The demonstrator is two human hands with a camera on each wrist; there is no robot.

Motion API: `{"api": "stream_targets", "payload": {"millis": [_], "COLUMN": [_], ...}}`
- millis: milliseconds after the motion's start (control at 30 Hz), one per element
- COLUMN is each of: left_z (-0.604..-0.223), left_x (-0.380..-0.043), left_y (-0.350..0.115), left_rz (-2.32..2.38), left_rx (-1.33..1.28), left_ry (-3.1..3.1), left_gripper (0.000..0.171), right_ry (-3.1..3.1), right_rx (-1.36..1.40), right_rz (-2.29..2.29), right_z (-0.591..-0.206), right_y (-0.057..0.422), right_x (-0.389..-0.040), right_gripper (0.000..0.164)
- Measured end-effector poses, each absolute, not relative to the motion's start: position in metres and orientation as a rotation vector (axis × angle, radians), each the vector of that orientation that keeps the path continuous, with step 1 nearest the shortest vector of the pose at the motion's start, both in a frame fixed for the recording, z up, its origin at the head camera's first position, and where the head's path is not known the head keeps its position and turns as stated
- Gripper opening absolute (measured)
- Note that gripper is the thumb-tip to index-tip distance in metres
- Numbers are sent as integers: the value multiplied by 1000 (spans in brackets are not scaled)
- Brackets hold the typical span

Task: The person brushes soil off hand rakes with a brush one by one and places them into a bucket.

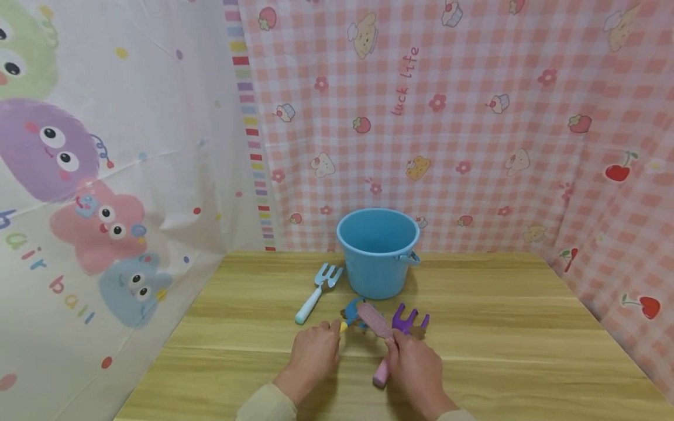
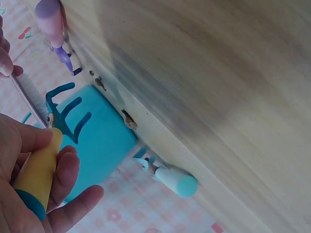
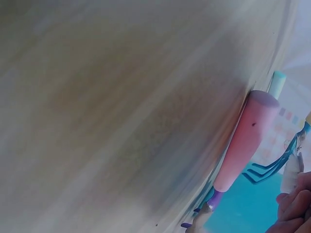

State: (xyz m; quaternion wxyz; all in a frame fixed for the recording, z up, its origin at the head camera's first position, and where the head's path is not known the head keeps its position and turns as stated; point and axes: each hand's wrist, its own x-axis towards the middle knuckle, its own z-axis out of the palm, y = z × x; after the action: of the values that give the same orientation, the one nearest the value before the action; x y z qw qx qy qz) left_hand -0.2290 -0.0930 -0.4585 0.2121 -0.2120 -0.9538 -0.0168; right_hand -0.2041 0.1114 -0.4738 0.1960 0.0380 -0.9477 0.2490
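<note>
My left hand (image 1: pixel 315 352) grips the yellow handle (image 2: pixel 39 170) of a small hand rake. Its blue tines (image 2: pixel 68 114) point away from the palm, with brown dirt around the neck. In my right hand (image 1: pixel 418 365) is a pink brush (image 1: pixel 375 320), held across the rake head. White bristles (image 2: pixel 34 94) face the rake's neck in the left wrist view. Beneath the right hand lies a purple rake (image 1: pixel 403 323) with a pink handle (image 3: pixel 247 141), partly covered by that hand. Only fingertips of the right hand show in the right wrist view.
A light blue bucket (image 1: pixel 377 275) stands behind the hands, its handle folded down. Left of it lies a light blue hand fork (image 1: pixel 318 295). Brown dirt clumps (image 2: pixel 129 120) lie on the wooden table (image 1: pixel 237 327). Patterned cloths hang at the back and sides.
</note>
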Motion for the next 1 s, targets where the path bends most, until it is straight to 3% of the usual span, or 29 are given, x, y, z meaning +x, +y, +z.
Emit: {"api": "stream_targets", "payload": {"millis": [1000], "left_z": [-457], "left_x": [-229], "left_y": [-92], "left_rz": [-30], "left_rx": [-543], "left_ry": [-2634], "left_gripper": [27], "right_ry": [-2622], "right_rx": [93], "right_rz": [669], "right_z": [-476], "right_y": [104], "right_x": [-202], "right_gripper": [22]}}
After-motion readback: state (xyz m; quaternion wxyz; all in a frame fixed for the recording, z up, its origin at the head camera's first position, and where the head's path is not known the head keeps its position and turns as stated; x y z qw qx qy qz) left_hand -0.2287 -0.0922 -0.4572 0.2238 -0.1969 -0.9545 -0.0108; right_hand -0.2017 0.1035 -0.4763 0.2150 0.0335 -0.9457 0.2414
